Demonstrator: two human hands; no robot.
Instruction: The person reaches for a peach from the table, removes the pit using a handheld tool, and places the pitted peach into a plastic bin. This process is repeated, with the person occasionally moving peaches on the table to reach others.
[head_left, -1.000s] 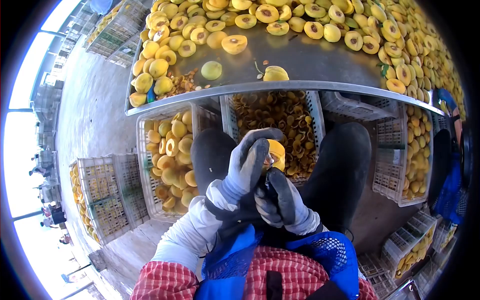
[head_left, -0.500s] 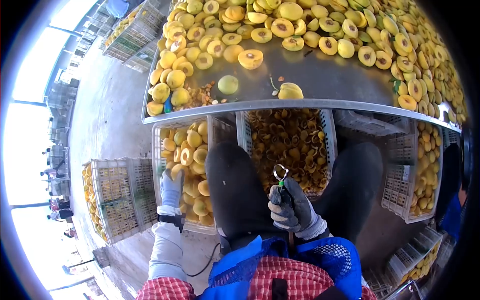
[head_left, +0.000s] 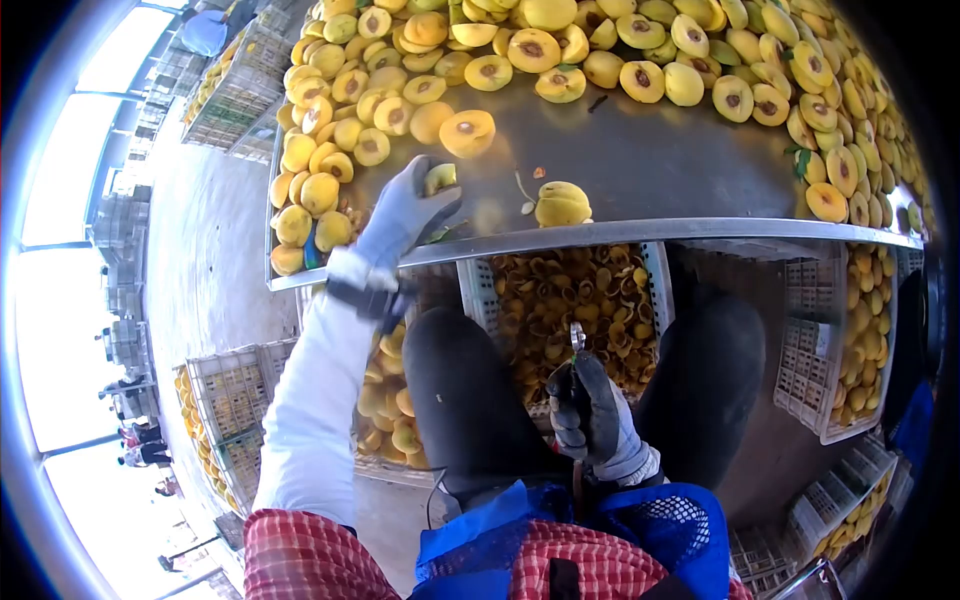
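Near the front edge of the steel surface, a small, light, probably slippery peach is cupped whole by the left hand, while the right hand is closed around a pitting tool.

Fruit-processing hall (steel table heaped with peaches, crates)

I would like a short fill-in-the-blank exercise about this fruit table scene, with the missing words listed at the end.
1. The left hand closes on a pale fruit lying on the ______ table.
2. The right hand holds a small tool with a metal ______ at its tip.
3. The crate directly under the table edge holds fruit ______, not whole fruit.

Missing words: metal; loop; halves
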